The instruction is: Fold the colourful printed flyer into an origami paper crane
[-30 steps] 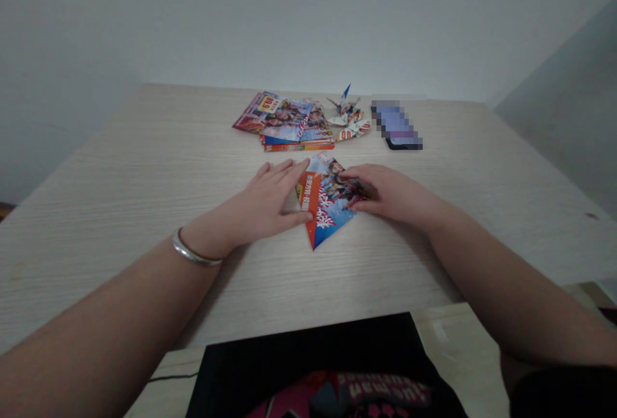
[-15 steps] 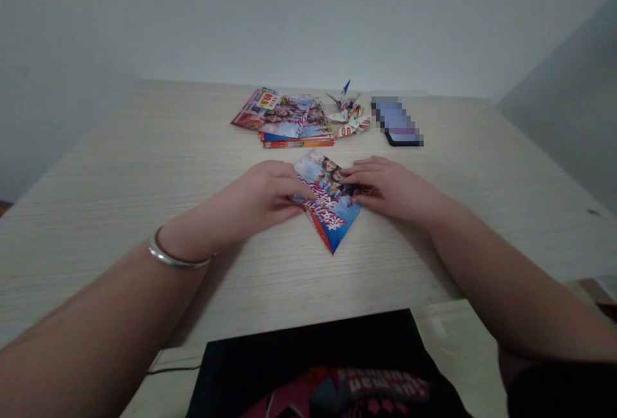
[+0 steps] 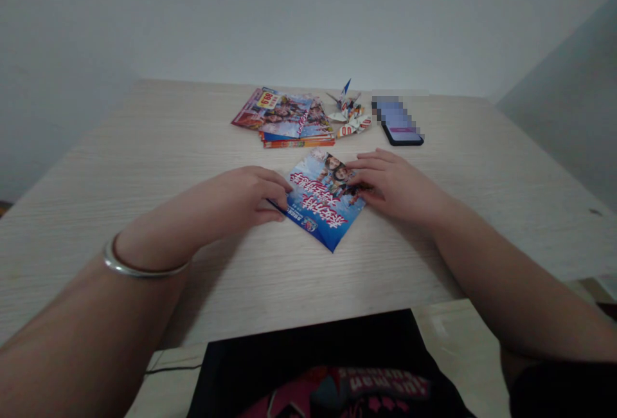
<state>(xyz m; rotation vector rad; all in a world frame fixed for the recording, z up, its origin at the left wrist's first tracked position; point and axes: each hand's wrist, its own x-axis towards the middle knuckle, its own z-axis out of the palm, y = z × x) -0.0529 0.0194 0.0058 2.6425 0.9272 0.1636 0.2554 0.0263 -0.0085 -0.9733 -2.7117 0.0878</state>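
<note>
A square sheet of printed colour paper (image 3: 322,202) lies flat on the pale wooden table (image 3: 144,167), one corner pointing toward me. My left hand (image 3: 241,199), a silver bangle on its wrist, has curled fingers pinching the sheet's left corner. My right hand (image 3: 393,183) rests on the sheet's right corner, fingers stretched out and pressing it down.
Farther back lie a stack of printed leaflets (image 3: 284,119), a folded paper crane (image 3: 349,112) and a dark phone (image 3: 402,128). A wall rises behind the table. The table's near edge is close to my body, with a dark cloth below it.
The sheet was a folded triangle; my left hand has drawn the upper flap back to the left, and the paper now lies spread as a square. My right hand stayed on its right corner.
</note>
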